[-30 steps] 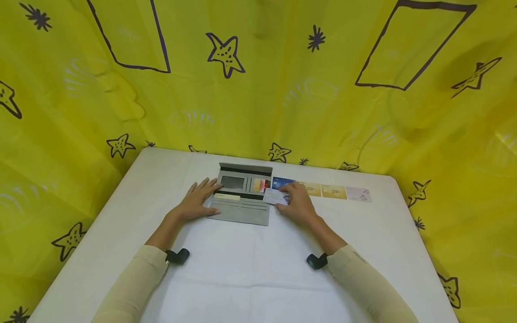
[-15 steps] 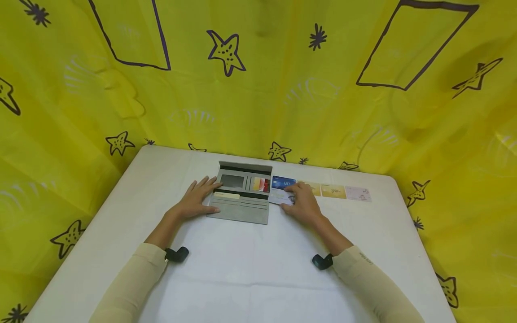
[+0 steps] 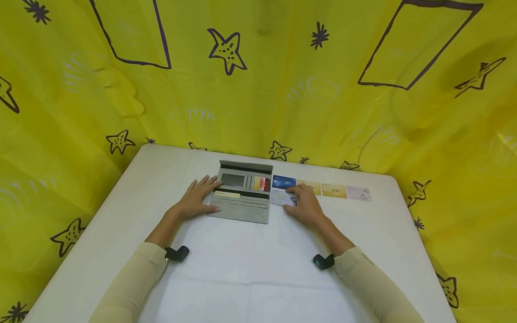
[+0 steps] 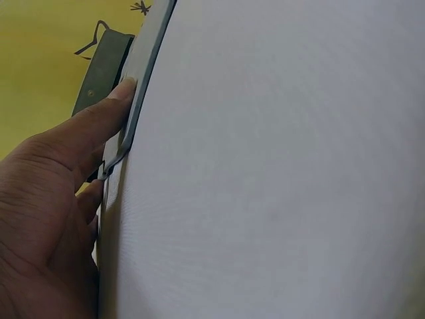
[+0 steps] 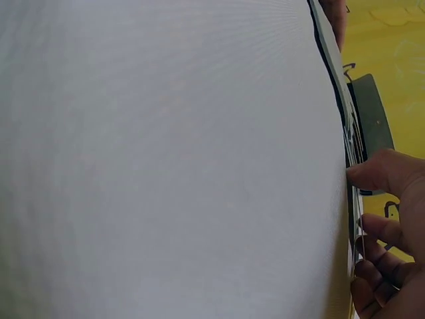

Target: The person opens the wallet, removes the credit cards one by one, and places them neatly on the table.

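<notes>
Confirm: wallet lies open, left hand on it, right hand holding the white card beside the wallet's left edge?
Wrong edge: the head view shows the right hand holding the white card beside the right edge of the wallet. Rest stands: wallet lies open, left hand on it.

I see the left hand [image 4: 50, 189] resting its thumb [image 4: 122, 90] on the gray wallet [image 4: 149, 48], with a flap [image 4: 103, 72] sticking up behind. The white table [image 4: 279, 159] fills most of my screen, with a yellow curtain [image 4: 36, 66] at the upper left.

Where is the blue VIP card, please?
The blue VIP card lies, in the head view, right of the grey wallet, beyond the white card in the right hand.
</notes>
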Demonstrator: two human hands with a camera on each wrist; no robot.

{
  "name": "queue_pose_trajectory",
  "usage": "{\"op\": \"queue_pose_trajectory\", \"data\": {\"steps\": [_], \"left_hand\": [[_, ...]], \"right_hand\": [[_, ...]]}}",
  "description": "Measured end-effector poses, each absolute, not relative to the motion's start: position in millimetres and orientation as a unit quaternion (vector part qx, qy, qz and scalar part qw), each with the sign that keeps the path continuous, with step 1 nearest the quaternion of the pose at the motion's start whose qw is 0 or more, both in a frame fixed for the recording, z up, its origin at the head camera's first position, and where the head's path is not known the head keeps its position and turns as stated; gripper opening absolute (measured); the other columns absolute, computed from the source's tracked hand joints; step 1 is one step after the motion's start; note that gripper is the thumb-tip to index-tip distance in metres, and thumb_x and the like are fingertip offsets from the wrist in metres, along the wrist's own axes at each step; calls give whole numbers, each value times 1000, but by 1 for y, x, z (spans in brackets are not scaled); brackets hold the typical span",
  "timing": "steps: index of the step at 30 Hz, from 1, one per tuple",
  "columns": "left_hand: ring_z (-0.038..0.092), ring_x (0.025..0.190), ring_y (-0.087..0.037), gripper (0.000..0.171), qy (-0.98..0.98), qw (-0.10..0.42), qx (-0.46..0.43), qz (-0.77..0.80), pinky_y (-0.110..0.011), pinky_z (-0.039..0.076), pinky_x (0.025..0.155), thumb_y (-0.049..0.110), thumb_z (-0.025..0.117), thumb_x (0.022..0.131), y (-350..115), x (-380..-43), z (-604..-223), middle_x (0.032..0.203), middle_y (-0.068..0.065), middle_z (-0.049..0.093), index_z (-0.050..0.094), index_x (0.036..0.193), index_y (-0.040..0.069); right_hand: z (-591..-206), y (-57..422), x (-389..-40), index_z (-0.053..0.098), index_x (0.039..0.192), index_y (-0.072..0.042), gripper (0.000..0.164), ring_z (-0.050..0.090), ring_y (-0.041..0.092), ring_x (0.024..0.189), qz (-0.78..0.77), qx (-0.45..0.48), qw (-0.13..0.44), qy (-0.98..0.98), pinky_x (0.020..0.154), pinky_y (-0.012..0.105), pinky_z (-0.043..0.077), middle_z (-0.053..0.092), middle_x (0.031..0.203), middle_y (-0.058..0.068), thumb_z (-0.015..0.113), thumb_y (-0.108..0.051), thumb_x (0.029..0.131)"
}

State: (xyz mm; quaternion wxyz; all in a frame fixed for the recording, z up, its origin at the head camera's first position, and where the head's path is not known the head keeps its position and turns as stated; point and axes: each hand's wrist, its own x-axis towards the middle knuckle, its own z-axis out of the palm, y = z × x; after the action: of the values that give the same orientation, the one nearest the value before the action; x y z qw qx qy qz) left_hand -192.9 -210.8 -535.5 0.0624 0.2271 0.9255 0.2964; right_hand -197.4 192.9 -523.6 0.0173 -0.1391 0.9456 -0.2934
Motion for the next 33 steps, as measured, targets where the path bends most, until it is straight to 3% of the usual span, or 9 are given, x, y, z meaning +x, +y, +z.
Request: {"op": "queue_pose_trajectory", "data": {"steps": [33], "left_hand": [[10,159,-41,87,926,63,230,291,-63,-4,125,41,79,89,-211,-194,-539,171,-18,26,42,161,9]], "right_hand": [[-527,194,-198,73,130,-5,46,48,36,118,-322,-133,23,937,97,48,45,56,128,17,84,-23,89]]}}
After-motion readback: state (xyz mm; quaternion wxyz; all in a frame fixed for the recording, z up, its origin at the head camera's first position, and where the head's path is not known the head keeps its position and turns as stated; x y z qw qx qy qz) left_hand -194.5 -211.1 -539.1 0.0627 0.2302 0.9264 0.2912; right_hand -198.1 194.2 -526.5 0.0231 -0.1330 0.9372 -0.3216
